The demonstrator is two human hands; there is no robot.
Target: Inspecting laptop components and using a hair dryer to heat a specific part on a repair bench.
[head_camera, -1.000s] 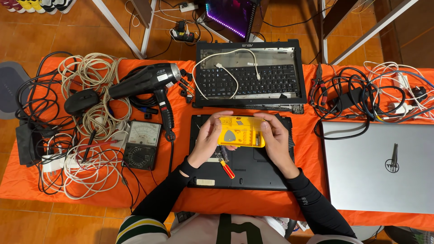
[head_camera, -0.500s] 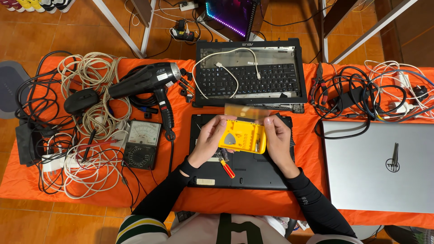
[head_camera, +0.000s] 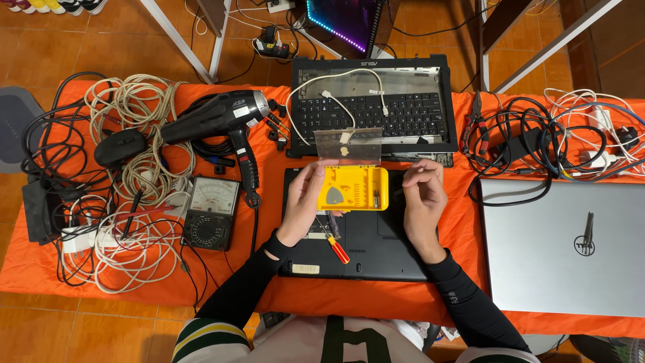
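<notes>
Nearest the viewer: two black-sleeved forearms over an orange cloth [head_camera: 376, 302] covering the table. One black laptop base [head_camera: 363, 245], matte, flat, underside up, lying between the arms; one small screwdriver [head_camera: 334, 243] with a red and yellow handle resting on it.

Above the base: one yellow plastic bit case [head_camera: 354, 188], rectangular, with its clear hinged lid [head_camera: 348, 146] raised upright at the far edge; one grey triangular pick and a short row of metal bits seated inside. Left hand [head_camera: 304, 202] grasping the case at its left end, fingers curled round the edge. Right hand [head_camera: 423, 195] released, fingers loosely bent, just beside the case's right end and not gripping it.

To the right: one silver laptop [head_camera: 561, 245], closed, smooth metal. To the left: one analogue multimeter [head_camera: 211, 213] with dial face, red and black probe leads beside it, partly buried under loose loops of white cable [head_camera: 127, 242].

Farther: one black hair dryer [head_camera: 218, 117], glossy, lying on its side; one black mouse [head_camera: 119, 148]; coiled beige cords. One opened laptop keyboard deck [head_camera: 373, 107] with a white cable lying across the keys. One pair of pliers [head_camera: 478, 121] and a tangle of black and white cables [head_camera: 557, 134] at far right.
</notes>
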